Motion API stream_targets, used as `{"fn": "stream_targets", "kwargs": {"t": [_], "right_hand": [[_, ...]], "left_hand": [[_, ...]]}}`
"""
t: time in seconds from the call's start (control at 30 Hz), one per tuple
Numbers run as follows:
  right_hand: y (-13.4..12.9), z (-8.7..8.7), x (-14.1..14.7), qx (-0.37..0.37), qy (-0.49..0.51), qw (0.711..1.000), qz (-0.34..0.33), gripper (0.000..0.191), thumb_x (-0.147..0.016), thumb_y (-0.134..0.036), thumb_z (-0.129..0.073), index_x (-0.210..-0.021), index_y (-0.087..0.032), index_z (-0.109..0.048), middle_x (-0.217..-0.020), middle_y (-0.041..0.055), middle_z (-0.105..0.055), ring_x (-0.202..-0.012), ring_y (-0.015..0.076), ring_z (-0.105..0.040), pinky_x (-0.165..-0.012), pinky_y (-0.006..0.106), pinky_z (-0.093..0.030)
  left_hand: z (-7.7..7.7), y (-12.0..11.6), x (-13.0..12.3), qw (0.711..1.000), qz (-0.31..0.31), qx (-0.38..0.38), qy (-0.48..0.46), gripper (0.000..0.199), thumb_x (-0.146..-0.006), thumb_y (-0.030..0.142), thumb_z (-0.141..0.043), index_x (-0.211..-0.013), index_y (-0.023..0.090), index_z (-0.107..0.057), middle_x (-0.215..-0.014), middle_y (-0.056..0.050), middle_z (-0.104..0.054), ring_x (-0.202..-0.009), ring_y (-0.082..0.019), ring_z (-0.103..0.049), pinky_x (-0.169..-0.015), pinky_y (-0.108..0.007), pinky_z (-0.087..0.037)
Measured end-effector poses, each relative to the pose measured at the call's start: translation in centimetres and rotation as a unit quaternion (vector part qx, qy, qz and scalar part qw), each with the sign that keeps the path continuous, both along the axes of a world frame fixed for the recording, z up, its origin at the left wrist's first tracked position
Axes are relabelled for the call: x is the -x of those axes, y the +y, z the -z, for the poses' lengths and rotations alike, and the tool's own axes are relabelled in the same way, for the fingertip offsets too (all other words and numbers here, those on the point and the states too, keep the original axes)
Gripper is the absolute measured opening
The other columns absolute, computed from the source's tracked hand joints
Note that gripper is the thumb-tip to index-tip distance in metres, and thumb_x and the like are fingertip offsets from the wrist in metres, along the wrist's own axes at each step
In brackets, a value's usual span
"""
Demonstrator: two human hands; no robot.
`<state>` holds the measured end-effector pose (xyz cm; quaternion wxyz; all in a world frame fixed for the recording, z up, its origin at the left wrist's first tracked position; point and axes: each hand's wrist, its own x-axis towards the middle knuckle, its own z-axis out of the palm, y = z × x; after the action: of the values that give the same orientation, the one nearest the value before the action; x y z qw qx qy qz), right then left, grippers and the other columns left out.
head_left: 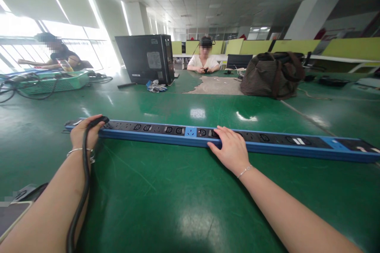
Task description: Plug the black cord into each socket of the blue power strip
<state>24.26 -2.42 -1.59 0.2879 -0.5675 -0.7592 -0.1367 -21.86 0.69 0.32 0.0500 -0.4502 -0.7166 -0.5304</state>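
A long blue power strip (166, 137) with a row of black sockets lies across the green table. Near its left end, my left hand (84, 133) is closed on a black plug (101, 119), held just at the strip's top face; whether it sits in a socket I cannot tell. From the plug a thick black cable (85, 174) runs back over my left forearm. My right hand (233, 148) grips the strip right of its middle, thumb on the front side and fingers over the top, covering some sockets.
Behind the strip stand a black computer case (145, 59), a pair of gloves (156, 86) and a brown bag (271, 77). A green basket (53, 82) with cables is at the left. One person (204, 61) sits across the table, another (59, 53) by the windows.
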Motion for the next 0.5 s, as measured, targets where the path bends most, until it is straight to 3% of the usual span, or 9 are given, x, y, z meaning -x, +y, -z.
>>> {"fn": "stream_targets", "kwargs": {"t": [0.2, 0.5], "right_hand": [[0.06, 0.07, -0.09, -0.002, 0.002, 1.000, -0.004, 0.043, -0.083, -0.044, -0.051, -0.116, -0.017, -0.059, -0.125, 0.0105, -0.059, -0.117, 0.0262, -0.051, -0.097, 0.042, -0.035], [0.19, 0.27, -0.16, -0.005, -0.004, 1.000, 0.001, 0.045, -0.082, -0.045, -0.053, -0.116, -0.016, -0.059, -0.126, 0.0100, -0.059, -0.117, 0.0259, -0.051, -0.097, 0.042, -0.035]], "left_hand": [[-0.42, -0.21, -0.53, 1.000, -0.001, 0.007, 0.001, 0.039, -0.065, 0.029, -0.065, -0.102, 0.020, -0.069, -0.093, -0.003, -0.071, -0.089, -0.018, -0.062, -0.091, -0.036, -0.045], [0.43, -0.07, 0.19, 1.000, -0.003, -0.002, -0.004, 0.039, -0.067, 0.026, -0.066, -0.105, 0.019, -0.068, -0.097, -0.004, -0.071, -0.092, -0.018, -0.062, -0.093, -0.035, -0.045]]}}
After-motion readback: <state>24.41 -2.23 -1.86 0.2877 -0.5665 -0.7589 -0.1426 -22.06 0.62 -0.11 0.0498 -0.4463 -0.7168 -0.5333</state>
